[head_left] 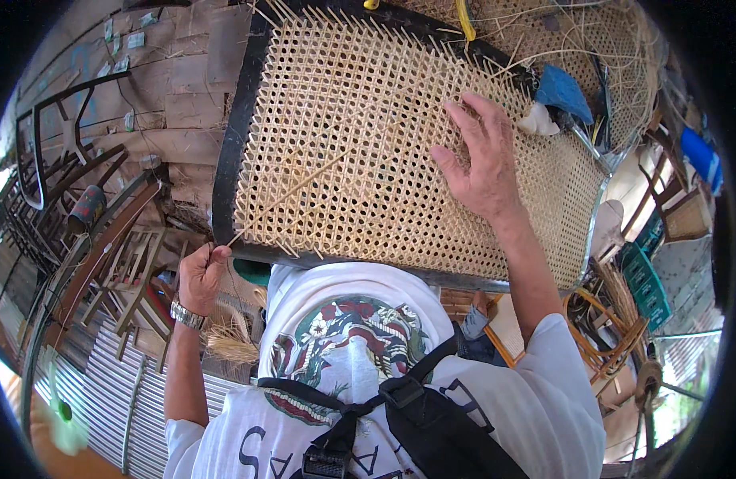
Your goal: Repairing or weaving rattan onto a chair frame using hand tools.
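Note:
A panel of woven cane (344, 120) in an open hole pattern lies across a black frame (234, 152) in front of me. Loose strand ends stick out along its far and left edges. At the frame's near left corner, my left hand (202, 279) is closed, thumb against fingers, on the end of a thin cane strand (292, 191). This strand runs slantwise over the weave, up and to the right. My right hand (486, 160) is open over the right half of the panel, fingers spread and holding nothing. Whether its palm touches the weave, I cannot tell.
A blue plastic piece (563, 92) and a crumpled white scrap (537, 120) sit by the panel's far right edge. Loose cane strands (623, 40) tangle beyond. Wooden chair frames (132, 275) stand at left, a cane bundle (234, 343) below. Another person's leg (476, 339) shows near right.

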A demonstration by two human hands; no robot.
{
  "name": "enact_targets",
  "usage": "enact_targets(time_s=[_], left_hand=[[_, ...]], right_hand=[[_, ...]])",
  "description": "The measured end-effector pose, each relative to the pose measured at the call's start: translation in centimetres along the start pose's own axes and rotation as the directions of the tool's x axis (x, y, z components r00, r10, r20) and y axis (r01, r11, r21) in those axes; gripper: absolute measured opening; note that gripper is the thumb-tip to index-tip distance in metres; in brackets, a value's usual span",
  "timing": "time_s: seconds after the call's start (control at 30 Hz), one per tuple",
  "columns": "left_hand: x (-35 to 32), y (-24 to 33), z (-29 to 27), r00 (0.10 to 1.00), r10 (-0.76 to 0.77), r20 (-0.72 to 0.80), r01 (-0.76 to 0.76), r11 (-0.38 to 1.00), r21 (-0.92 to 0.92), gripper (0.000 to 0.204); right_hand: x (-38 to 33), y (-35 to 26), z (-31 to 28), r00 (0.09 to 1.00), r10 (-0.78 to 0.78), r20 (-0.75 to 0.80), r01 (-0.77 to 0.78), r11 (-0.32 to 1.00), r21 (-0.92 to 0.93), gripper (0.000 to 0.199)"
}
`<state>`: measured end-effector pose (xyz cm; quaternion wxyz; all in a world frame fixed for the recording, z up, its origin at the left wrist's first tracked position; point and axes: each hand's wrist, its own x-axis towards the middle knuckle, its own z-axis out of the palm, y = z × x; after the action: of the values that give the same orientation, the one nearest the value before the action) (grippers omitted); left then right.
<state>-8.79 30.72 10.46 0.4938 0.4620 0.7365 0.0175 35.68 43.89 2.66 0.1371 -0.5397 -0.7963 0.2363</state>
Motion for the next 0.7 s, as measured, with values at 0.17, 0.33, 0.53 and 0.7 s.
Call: enact_targets(time_s=[0.17,0.33,0.53,0.7], left_hand=[[0.1,-0.2,0.2,1.000,-0.007,0.027,0.010,0.993,-0.114,0.034],[0.1,0.4,0.1,1.000,0.018,0.023,-0.017,0.999,-0.039,0.036],[0.0,1.0,0.3,1.000,0.018,0.015,-0.018,1.000,-0.005,0.042],[-0.2,1.0,0.5,1.000,-0.004,0.023,0.005,1.000,-0.018,0.041]], right_hand=[[0.2,-0.3,0.0,1.000,0.006,-0.002,-0.006,1.000,0.008,0.056],[0.3,-0.6,0.0,1.000,0.023,0.012,-0.024,1.000,0.021,0.057],[0.3,-0.8,0.1,0.999,0.052,0.005,-0.052,0.998,0.035,0.055],[0.2,-0.8,0.1,0.998,0.055,-0.005,-0.055,0.998,0.037,0.055]])
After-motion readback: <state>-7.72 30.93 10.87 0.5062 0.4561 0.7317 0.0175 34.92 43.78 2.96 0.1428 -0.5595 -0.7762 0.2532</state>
